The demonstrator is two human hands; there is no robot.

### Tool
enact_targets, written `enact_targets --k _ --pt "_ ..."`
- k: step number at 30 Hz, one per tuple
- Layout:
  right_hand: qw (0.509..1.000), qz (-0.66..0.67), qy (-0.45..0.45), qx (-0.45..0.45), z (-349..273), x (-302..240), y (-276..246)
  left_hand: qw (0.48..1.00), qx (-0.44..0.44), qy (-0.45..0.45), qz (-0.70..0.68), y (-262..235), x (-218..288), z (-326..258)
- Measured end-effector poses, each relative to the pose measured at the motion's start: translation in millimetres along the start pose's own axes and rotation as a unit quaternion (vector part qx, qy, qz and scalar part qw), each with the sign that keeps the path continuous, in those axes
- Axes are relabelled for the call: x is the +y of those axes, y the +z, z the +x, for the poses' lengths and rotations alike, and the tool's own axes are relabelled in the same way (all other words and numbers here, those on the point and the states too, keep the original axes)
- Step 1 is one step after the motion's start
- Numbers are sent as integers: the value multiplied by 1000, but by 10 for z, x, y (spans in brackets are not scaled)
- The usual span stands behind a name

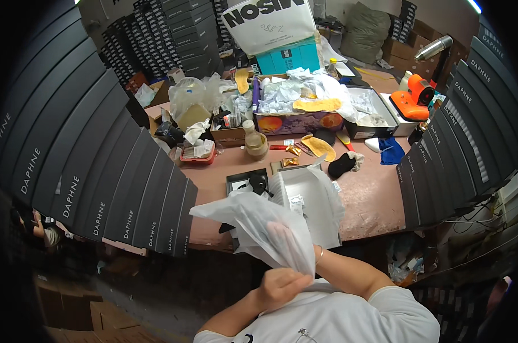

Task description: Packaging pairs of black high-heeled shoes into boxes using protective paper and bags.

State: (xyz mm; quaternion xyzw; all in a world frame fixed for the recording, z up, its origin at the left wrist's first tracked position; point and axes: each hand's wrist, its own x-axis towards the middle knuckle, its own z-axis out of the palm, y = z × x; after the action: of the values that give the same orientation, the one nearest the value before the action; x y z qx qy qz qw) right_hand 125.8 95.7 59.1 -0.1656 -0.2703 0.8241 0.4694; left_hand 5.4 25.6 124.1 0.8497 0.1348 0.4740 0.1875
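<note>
A thin, translucent white bag (pixel 242 220) hangs over the table's near edge, in front of my chest. My left hand (pixel 282 287) is closed on its lower edge, with the fingers curled in. My right hand (pixel 281 233) is inside the bag and shows only hazily through it, so its fingers and anything in them are hidden. Just beyond the bag, an open shoebox (pixel 311 191) with a white inside lies on the table, with white paper along its side. To its left a small black item (pixel 259 183) lies in a dark box part (pixel 231 186), partly covered by the bag.
Tall stacks of dark shoeboxes rise at left (pixel 104 188) and right (pixel 462 120). Across the pink table (pixel 373 208) are a glue bottle (pixel 253 140), yellow insoles (pixel 319 147), a black shoe-like pad (pixel 342 166), a blue cloth (pixel 391 151), a carton of crumpled paper (pixel 299 123) and an orange device (pixel 410 106).
</note>
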Motion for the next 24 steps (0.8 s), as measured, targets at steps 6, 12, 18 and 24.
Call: enact_targets --k 6,12,18,24 --pt "958 -283 -49 14 166 80 18 994 91 -52 28 -35 29 -284" --pt "993 -106 -55 0 67 -11 356 984 -98 -95 -114 98 90 -378" --pt "971 -225 -55 -56 129 298 503 596 424 -507 -456 -166 -95 -724" --pt "771 -584 148 -208 -409 -222 283 648 556 -477 -207 -847 -414 -680"
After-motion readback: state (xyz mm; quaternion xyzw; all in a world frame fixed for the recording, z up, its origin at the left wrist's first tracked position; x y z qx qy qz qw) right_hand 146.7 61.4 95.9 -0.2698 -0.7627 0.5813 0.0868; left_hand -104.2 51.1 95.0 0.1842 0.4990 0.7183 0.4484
